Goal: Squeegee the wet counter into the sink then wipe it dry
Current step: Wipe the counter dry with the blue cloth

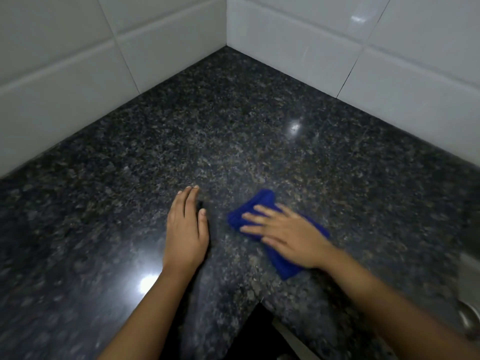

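Evidently the soft, light blue microfibre cloth (272, 224) lies bunched on the granite bench (233, 120) under the flat, spread right hand (288, 235) (left hand (185, 229) splayed, empty), best pressed mid-fold.

Dim shot overall, light from above. Two glare spots on the dark speckled polished granite tabletop (233, 126): one near centre-right, a bigger one beside the left forearm. Faint sheen on the glossy white wall tiles (358, 19) upper right. Right hand (285, 235) motion-blurred; edges soft, lower corners smeared. Wide-angle bend in tile lines.
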